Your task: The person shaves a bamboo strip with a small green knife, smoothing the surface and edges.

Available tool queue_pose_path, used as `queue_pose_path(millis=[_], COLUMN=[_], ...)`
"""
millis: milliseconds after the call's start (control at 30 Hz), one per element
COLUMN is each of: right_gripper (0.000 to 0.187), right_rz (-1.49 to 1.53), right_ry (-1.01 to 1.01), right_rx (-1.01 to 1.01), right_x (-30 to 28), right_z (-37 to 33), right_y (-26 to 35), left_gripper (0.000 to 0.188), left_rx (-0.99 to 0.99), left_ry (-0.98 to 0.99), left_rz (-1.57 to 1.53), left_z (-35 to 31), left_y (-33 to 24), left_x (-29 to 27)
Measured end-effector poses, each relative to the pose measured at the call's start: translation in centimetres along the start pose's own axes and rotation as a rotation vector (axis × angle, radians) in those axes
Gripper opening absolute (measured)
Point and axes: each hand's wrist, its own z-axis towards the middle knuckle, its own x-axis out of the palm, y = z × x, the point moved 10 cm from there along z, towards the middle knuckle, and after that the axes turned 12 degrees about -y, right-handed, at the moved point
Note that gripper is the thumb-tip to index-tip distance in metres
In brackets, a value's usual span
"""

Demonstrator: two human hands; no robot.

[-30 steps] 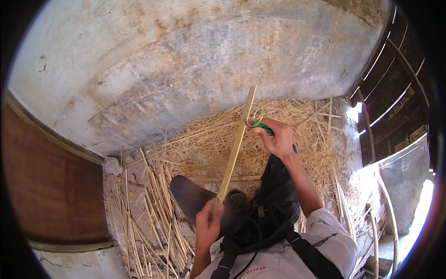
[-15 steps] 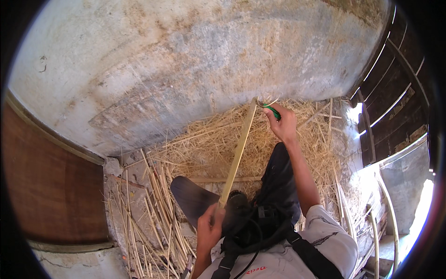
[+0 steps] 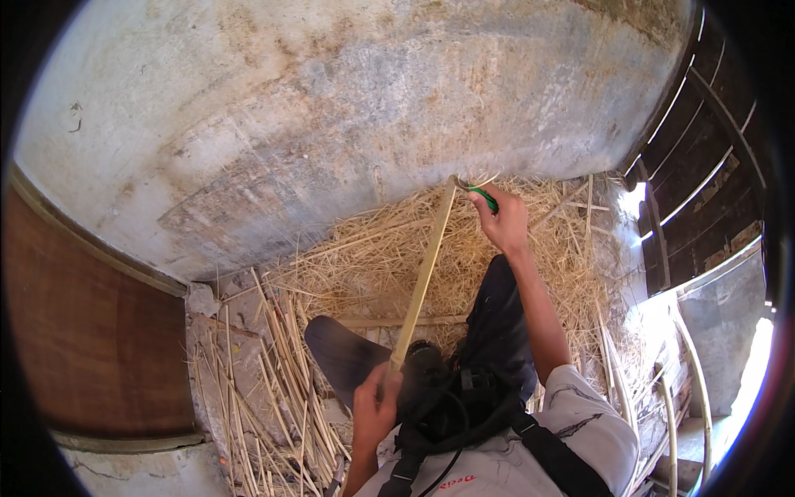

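Note:
A long, flat bamboo strip (image 3: 424, 282) slants up and away from my lap toward the wall. My left hand (image 3: 374, 404) is closed round its near end. Beside the far end, my right hand (image 3: 503, 219) grips a small green-handled tool (image 3: 483, 197). The tool's head meets the strip's tip, but my fingers and the small scale hide what kind it is. A thin pale curl (image 3: 489, 180) sticks out there. My knees are bent on either side of the strip's lower half.
Shavings (image 3: 530, 215) lie heaped between my legs and the stained wall (image 3: 348, 108). Several thin sticks (image 3: 290, 364) are piled at my left, near a brown panel (image 3: 99, 323). Long poles (image 3: 691, 364) lean at the right, below dark slatted boards (image 3: 704, 166).
The strip's upper part has tipped very slightly to the left, and the right hand with the green-handled tool has shifted a little with it. Both grips are unchanged.

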Motion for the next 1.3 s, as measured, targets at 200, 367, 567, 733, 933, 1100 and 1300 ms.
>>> queue_pose_path(millis=[200, 367, 567, 733, 933, 1100, 1300], right_gripper=[0.030, 0.040, 0.047, 0.042, 0.046, 0.030, 0.021], right_rz=[-0.166, -0.147, -0.331, 0.259, 0.844, 1.022, 1.036], right_ry=[-0.038, 0.190, 0.617, 0.515, 0.582, 0.554, 0.446], right_rx=[0.159, 0.262, 0.161, 0.386, 0.769, 0.741, 0.778], right_x=[0.0, 0.1, 2.8, 3.5, 3.9, 4.0, 3.4], right_z=[1.1, 1.3, -4.1, -5.3, -8.4, -9.1, -8.3], right_y=[-5.0, -11.8, -12.6, -9.1, -0.8, 4.9, 5.9], left_gripper=[0.028, 0.027, 0.025, 0.026, 0.031, 0.035, 0.043], left_rx=[-0.066, -0.122, -0.218, -0.148, -0.212, -0.293, -0.364], left_ry=[0.060, 0.062, 0.096, 0.123, 0.205, 0.346, 0.410], left_rz=[0.024, -0.109, -0.137, -0.128, -0.229, -0.315, -0.351], left_z=[-0.9, -0.8, 1.5, 2.3, 2.6, 2.2, 1.7], left_y=[0.0, 1.9, 1.8, 1.1, 0.1, -0.5, -1.2], left_x=[-0.2, -0.8, -0.8, 0.0, 1.8, 3.8, 4.6])
